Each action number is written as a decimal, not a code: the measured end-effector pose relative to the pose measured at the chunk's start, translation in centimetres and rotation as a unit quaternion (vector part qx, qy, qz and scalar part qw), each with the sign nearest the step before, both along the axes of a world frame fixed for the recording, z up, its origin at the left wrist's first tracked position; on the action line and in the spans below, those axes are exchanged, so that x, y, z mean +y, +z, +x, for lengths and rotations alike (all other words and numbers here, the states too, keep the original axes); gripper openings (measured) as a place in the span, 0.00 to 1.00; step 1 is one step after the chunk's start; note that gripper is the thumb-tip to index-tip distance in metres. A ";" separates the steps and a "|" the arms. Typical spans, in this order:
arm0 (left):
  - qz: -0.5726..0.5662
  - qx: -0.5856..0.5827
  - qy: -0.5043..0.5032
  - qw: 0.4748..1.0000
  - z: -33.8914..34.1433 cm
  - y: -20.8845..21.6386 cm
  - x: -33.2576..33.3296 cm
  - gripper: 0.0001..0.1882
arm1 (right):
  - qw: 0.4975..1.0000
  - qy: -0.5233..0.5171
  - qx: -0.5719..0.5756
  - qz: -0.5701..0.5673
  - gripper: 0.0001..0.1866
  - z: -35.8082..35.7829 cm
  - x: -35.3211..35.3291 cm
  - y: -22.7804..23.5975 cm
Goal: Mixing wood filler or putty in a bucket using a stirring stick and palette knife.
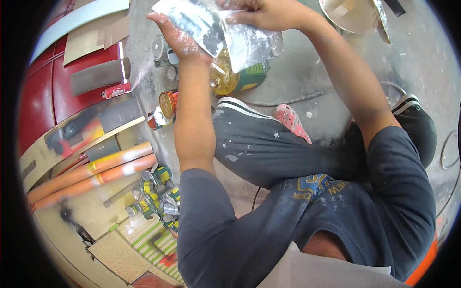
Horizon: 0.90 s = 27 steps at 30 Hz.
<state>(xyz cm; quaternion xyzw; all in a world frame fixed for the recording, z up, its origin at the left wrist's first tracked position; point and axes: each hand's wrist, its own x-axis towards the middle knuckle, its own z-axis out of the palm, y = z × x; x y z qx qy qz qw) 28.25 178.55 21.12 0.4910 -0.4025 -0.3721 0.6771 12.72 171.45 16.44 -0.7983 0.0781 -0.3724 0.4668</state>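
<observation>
My left hand (pixel 181 42), dusted with white, is raised at the top of the view. It holds a flat metal putty plate (pixel 192 25) smeared with white; its thumb sticks out to the left and its fingers are hidden behind the plate. My right hand (pixel 263 13) reaches in from the right and grips a second thin metal plate, a putty spreader (pixel 254 45), also smeared white. The two plates meet or overlap along their edges. Just below them, a clear bottle of yellow liquid (pixel 224 79) lies beside a green can (pixel 252 77).
A tub of pale paste (pixel 353 17) stands at top right. Several cans, including an open one (pixel 167 104), sit left of my forearm. A hose (pixel 297 99) crosses the grey floor near a pink clog (pixel 291 122). Orange tubes (pixel 96 168) and a red spray can (pixel 116 90) lie left.
</observation>
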 end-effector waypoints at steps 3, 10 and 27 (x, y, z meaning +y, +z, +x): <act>0.083 0.150 -0.198 0.965 4.5 -0.8 0.5 0.50 | 0.998 -0.056 -0.010 0.040 0.10 0.1 -0.5 -0.9; 0.078 0.042 0.038 0.995 2.9 0.6 1.4 0.15 | 0.918 -0.302 -0.025 0.254 0.14 0.6 -2.0 -2.7; 0.017 -0.103 0.145 0.984 -0.7 -0.2 2.2 0.17 | 0.957 -0.256 -0.122 0.057 0.11 2.6 2.3 -2.4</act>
